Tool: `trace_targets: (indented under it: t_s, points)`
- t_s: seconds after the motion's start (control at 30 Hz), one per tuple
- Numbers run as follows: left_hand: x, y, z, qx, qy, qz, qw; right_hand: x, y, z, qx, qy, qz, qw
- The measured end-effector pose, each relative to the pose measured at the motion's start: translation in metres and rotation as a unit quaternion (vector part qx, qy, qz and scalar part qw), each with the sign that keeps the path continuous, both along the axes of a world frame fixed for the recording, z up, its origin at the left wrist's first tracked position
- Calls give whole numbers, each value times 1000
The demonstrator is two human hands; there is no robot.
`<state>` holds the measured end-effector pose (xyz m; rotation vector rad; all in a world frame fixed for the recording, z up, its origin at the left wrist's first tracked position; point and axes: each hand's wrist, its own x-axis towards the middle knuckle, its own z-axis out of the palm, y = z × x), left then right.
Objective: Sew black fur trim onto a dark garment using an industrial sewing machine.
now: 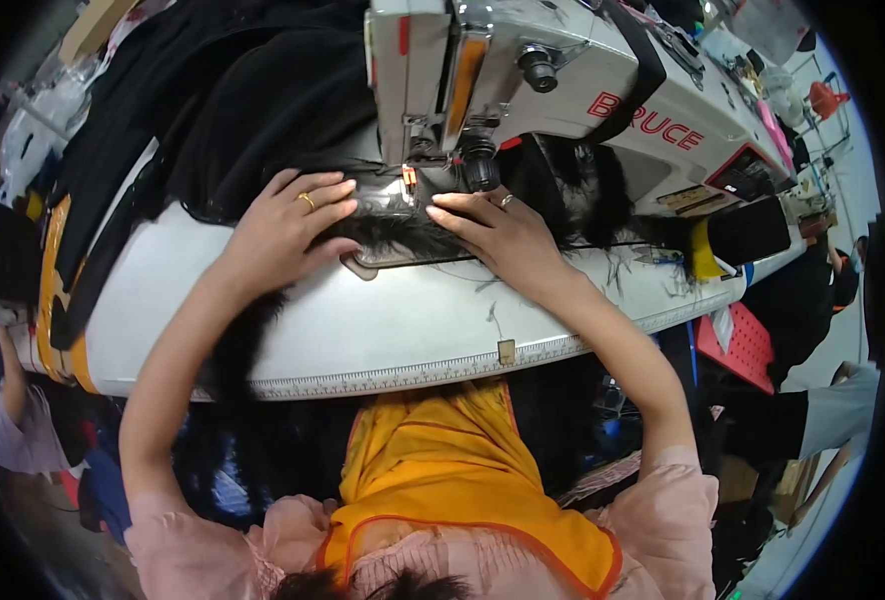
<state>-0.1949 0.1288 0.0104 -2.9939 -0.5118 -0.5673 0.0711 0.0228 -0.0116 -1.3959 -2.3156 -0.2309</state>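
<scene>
Black garment fabric with a fur trim (403, 236) lies under the presser foot (410, 182) of a white sewing machine (603, 75). My left hand (298, 228), with a ring on one finger, rests flat and open on the black piece, left of the presser foot. To the right of the foot, my right hand (508, 238) lies with its fingers stretched out, their tips pressing on the same piece near the fur. The needle tip is too small to make out. Some of the black fur hangs over the table's front edge below my left wrist.
The white sewing table (403, 325) has a measuring tape along its front edge. A black cloth heap (263, 90) fills the back left. Loose fur tufts and a yellow item (705, 250) lie at right. A pink perforated tray (738, 348) hangs beyond. Other people are at both sides.
</scene>
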Motion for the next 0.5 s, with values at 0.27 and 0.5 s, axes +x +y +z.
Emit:
trace_targets:
  t_s: [0.27,0.5]
  points:
    - [42,-23,-19,-48,-72,52,995,-7,9,-4,20,-18,32,999]
    - [25,-15,-18,124,-72,-13,990,2,22,-4,39,-55,21,997]
